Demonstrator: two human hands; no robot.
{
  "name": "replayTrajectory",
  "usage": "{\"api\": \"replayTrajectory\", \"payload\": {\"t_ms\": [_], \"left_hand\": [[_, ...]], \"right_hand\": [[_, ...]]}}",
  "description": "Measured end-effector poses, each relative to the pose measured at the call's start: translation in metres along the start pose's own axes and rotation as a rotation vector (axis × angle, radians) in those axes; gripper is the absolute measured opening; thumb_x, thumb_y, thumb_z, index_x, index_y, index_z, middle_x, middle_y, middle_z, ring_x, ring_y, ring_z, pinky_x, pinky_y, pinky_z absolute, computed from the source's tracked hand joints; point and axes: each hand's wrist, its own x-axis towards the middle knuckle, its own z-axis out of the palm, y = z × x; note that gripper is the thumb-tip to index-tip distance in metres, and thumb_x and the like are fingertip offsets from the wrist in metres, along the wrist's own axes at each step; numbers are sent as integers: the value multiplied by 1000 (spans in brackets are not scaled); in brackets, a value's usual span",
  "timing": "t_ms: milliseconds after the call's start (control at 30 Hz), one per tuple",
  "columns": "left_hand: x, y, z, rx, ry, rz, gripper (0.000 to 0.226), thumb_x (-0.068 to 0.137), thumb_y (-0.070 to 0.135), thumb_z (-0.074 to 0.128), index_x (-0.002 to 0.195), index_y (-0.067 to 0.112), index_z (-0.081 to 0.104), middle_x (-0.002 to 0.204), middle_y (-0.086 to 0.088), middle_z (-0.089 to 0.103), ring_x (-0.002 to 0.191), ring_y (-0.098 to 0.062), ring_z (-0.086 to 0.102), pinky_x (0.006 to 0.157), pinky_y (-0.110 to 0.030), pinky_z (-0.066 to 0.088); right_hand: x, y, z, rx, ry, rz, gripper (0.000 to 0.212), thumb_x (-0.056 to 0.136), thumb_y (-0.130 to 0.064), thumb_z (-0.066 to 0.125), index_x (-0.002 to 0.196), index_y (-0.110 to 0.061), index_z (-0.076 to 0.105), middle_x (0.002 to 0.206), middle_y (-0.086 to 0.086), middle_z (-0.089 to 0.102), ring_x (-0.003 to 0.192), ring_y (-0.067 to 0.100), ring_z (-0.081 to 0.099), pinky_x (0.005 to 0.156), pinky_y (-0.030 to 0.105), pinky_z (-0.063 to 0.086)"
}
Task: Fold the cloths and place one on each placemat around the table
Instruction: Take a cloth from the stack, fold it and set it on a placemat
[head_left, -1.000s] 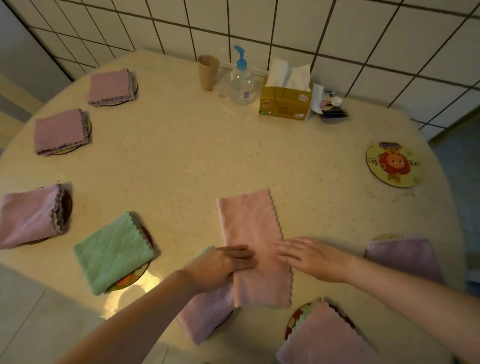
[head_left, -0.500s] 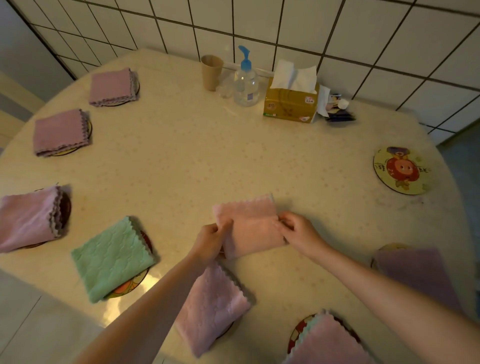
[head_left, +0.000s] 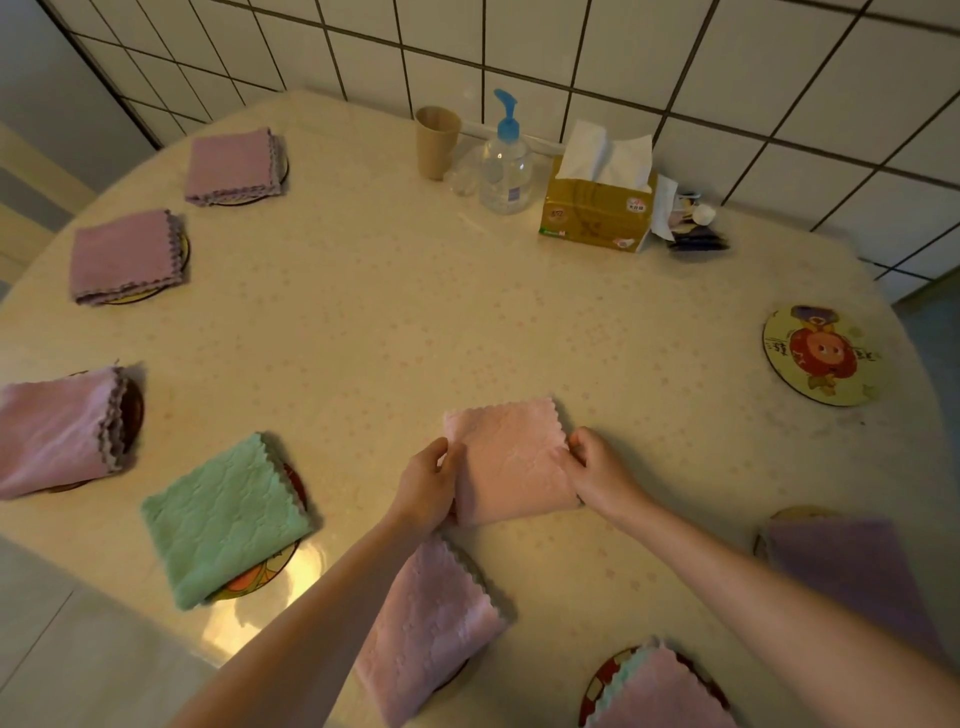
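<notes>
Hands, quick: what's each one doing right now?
Left hand: grips the left edge of the pink cloth.
Right hand: pinches the cloth's right edge.

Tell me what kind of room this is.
Probably a home dining corner: a round table against a white tiled wall, set with placemats, plus a tissue box and pump bottle.

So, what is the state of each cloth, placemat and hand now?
pink cloth: folded, held at both sides
left hand: grips cloth
right hand: pinches cloth
cartoon placemat: bare
green cloth: folded, on its placemat
pump bottle: upright
</notes>
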Motion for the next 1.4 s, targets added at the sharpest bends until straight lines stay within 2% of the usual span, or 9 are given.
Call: {"api": "replayTrajectory", "payload": {"t_ms": [133, 267, 467, 633, 833, 933, 1033, 1233, 1400], "left_hand": [[7, 0, 2, 57, 38, 5, 37, 100, 37, 39, 74, 12, 44, 64, -5, 47, 59, -24, 51, 55, -49, 53], [8, 2, 8, 236, 187, 8, 23, 98, 40, 40, 106, 20, 44, 84, 0, 63, 69, -26, 65, 59, -44, 58], [21, -17, -5, 1150, 214, 740, 58, 83, 41, 55, 137, 25, 44, 133, -1, 52, 116, -33, 52, 98, -41, 39], [25, -28, -15, 1299, 67, 564, 63, 86, 54, 33, 140, 24, 46, 143, 2, 50, 130, -33, 47, 100, -53, 40], [28, 3, -13, 1150, -42, 495, 65, 85, 50, 49, 144, 27, 35, 149, 4, 35, 137, -29, 28, 112, -37, 26], [38, 20, -7, 1034, 21, 487, 53, 84, 30, 58, 134, 20, 45, 134, -1, 49, 124, -26, 38, 101, -34, 39], [52, 31, -3, 890, 20, 361, 46, 86, 23, 57, 131, 15, 47, 127, -7, 54, 117, -28, 45, 95, -34, 40], [73, 37, 0, 589, 61, 92, 29, 78, 31, 68, 104, 20, 62, 103, -6, 65, 100, -27, 59, 81, -32, 49], [68, 42, 1, 430, -24, -38, 14, 77, 25, 75, 77, 13, 67, 79, -7, 63, 74, -22, 57, 66, -28, 43]], "right_hand": [[5, -6, 3, -115, 30, 53, 17, 94, -31, 50, 88, -15, 50, 80, 3, 58, 73, 22, 57, 63, 35, 45], [10, -12, 6, -199, 56, 96, 19, 94, -32, 48, 88, -14, 50, 77, 0, 57, 74, 22, 57, 65, 35, 46], [0, -17, 7, -202, 85, 88, 39, 84, -50, 57, 98, -16, 44, 91, 2, 60, 85, 26, 60, 65, 33, 44], [-12, -8, 5, -395, 87, 41, 49, 79, -47, 67, 110, -21, 39, 100, 0, 62, 86, 24, 62, 65, 34, 49], [-29, 9, -8, -386, 174, 213, 18, 86, -29, 63, 94, -18, 51, 90, 1, 68, 81, 21, 64, 67, 29, 49], [-44, 3, -4, 113, 93, 449, 15, 91, -24, 56, 81, -12, 56, 73, 8, 71, 65, 23, 69, 67, 37, 59], [-53, -8, 4, 653, -66, 676, 21, 93, -25, 55, 98, -4, 57, 81, 15, 67, 72, 25, 67, 66, 33, 54], [-47, -15, 21, 923, 12, 662, 8, 90, -21, 60, 91, -13, 58, 87, 9, 63, 87, 23, 61, 85, 38, 49], [-33, -18, 23, 979, 139, 663, 9, 81, -16, 70, 80, -16, 61, 69, 3, 60, 61, 15, 56, 55, 26, 45]]}}
